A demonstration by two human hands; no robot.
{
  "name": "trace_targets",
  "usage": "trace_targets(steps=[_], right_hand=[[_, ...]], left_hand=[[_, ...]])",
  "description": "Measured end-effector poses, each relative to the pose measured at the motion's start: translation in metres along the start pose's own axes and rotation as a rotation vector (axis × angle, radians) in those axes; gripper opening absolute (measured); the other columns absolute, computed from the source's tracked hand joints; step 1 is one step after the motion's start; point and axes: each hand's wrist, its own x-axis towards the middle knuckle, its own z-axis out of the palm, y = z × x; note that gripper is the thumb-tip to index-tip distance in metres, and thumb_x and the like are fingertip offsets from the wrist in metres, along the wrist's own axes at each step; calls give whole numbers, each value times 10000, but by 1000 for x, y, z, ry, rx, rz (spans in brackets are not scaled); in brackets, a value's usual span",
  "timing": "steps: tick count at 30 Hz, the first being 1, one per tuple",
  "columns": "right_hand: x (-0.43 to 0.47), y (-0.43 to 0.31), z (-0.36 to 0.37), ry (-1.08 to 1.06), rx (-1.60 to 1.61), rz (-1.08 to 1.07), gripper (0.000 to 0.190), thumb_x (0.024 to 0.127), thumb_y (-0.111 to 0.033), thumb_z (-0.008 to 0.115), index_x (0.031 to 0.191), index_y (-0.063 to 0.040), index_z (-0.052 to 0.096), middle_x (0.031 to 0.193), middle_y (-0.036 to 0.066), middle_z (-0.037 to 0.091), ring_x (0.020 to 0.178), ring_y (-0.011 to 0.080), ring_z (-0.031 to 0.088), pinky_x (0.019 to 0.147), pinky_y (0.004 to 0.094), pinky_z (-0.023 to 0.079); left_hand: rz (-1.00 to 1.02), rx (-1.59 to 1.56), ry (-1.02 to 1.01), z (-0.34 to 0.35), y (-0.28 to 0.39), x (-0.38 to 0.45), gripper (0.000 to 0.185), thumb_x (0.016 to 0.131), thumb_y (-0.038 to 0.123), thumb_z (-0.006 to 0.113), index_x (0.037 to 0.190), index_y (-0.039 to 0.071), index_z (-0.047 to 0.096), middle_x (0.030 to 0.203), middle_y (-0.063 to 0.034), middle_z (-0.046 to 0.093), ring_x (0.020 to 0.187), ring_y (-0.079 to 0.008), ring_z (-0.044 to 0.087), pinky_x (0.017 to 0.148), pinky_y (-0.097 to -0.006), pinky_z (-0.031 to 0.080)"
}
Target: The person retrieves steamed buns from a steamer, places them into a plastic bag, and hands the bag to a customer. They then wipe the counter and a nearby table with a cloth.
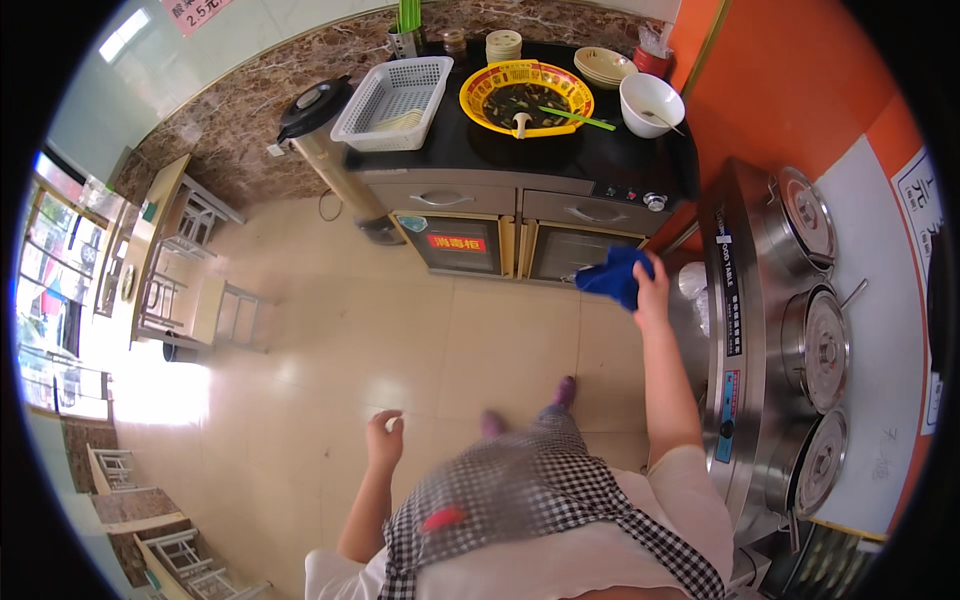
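Note:
A blue cloth [616, 277] is gripped in my right hand [651, 289], held in front of the right glass door of a disinfection cabinet [585, 251]. My left hand [385, 439] hangs over the tiled floor, empty, its fingers loosely curled. On the black cabinet top stand a white plastic basket [390, 101], a yellow basin [555, 75] of dark liquid with a ladle and a green utensil, and a white bowl [651, 97] with a spoon. Behind them are stacked small dishes [503, 46] and stacked bowls [606, 66].
At the right, a stainless steel food warmer [739, 300] holds several lidded pots [825, 345]. A tall dispenser with a black lid [319, 109] stands left of the cabinet. Tables and stools [214, 315] line the left side by the window. An orange wall [787, 90] rises at the back right.

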Motion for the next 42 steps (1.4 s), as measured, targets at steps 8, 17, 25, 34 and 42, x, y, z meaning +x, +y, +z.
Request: trace_targets(steps=[8,17,25,34,42], right_hand=[[171,-49,54,490,-847,-612,360,837,-122,537,1181,-44,463,1128,242,495,1033,393,486,884,425,386],[108,33,268,9,-1111,-731,344,741,10,492,1078,-48,527,950,201,514,928,360,489,814,452,402],[-49,128,453,-1334,-314,-125,282,775,-32,527,1053,-60,567,964,153,595,945,279,558,857,353,428],[-107,188,642,-1285,-306,287,464,837,-48,516,1278,-75,373,1150,144,499,946,209,538,851,309,432],[-172,235,820,-1336,-214,793,423,890,-56,424,1294,-120,319,1104,172,530,896,270,599,742,397,534]], left_hand=[[-213,-72,0,-39,-46,25,194,773,119,580,924,13,641,949,-178,615,928,-303,569,807,-362,443],[-409,-102,-89,-49,-30,129,217,793,136,576,975,30,634,933,-177,629,861,-283,596,749,-340,456],[-352,-122,72,-80,-13,186,234,790,144,587,994,32,618,986,-175,605,872,-325,570,785,-378,445],[-824,-314,382,-148,-115,153,275,803,201,577,1018,37,627,1013,-153,629,973,-284,585,843,-356,454],[-838,-383,420,-243,-238,193,312,820,222,556,1061,29,599,1064,-154,608,1020,-275,566,867,-366,446]])
